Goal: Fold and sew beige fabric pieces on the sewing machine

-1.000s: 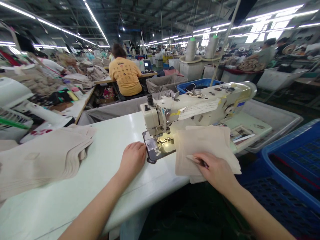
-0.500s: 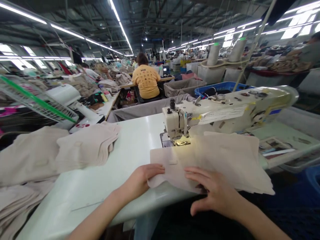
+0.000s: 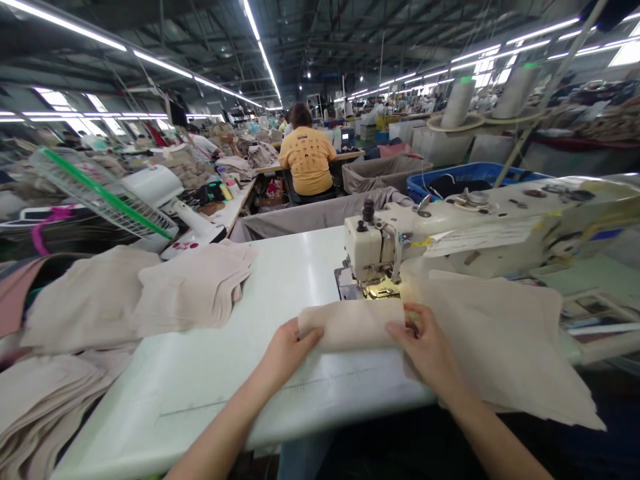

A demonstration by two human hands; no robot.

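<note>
A beige fabric piece is folded over in front of the sewing machine. My left hand pinches its left end, thumb on top. At the right end my right hand grips it between thumb and fingers. The fabric's far edge lies close to the lit presser foot; whether it touches the foot I cannot tell. To the right of my right hand, a stack of beige panels rests on the table and hangs over its front edge.
More beige panels are piled on the left of the pale table. Behind them stands a white fan with a green rim. A blue basket sits behind the machine. A person in a yellow shirt sits ahead.
The fabric piece, flat before, is now folded over. My right hand has closed from a spread pose onto its right end, and my left thumb now lies on top. The view has shifted left.
</note>
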